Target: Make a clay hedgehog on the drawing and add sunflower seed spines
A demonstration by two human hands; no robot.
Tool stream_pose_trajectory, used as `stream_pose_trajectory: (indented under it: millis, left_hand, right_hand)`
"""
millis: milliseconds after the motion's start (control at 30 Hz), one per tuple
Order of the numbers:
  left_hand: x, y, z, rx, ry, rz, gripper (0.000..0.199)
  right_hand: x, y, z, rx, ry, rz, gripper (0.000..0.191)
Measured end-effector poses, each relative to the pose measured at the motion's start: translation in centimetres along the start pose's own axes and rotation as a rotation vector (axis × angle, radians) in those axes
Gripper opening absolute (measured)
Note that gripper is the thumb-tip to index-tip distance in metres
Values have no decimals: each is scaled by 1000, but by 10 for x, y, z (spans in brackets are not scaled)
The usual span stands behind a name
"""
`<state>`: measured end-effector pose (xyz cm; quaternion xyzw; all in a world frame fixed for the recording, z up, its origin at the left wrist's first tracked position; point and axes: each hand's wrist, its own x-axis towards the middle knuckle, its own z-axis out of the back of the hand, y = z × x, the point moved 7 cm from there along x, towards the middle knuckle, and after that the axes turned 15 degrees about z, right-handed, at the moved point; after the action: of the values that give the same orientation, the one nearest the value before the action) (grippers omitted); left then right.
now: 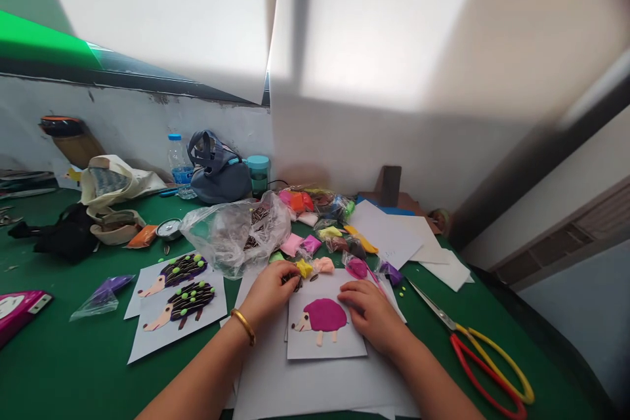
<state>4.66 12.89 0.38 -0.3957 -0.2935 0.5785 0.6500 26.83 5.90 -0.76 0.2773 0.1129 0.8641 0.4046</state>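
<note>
— While over the clay hedgehog card (344, 344), what grip?

— Left hand (268, 289): fingers pinched on a small dark piece (298, 284). Right hand (369, 315): open, fingertips on the card. Card: on white paper (319, 387), just beside two other hedgehog cards (177, 305).

A small craft workspace is being shown, with a plain white wall (147, 121) running behind it. A green tabletop (63, 367) is being used as the work surface. Bagged modelling clay (315, 207) is being kept at twelve o'clock, clay hedgehog pictures (180, 302) are being laid out at nine o'clock, and red-and-yellow-handled scissors (485, 364) are being left at three o'clock.
</note>
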Motion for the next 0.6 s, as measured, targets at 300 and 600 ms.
stream_pose_trajectory:
  millis: [300, 600]
  left_hand:
    - [-8, 8, 4, 273, -46, 63, 37]
    - [-47, -20, -5, 464, 30, -282, 31]
  right_hand:
    - [19, 6, 1, -92, 19, 28, 34]
    - [85, 19, -32, -323, 277, 89, 18]
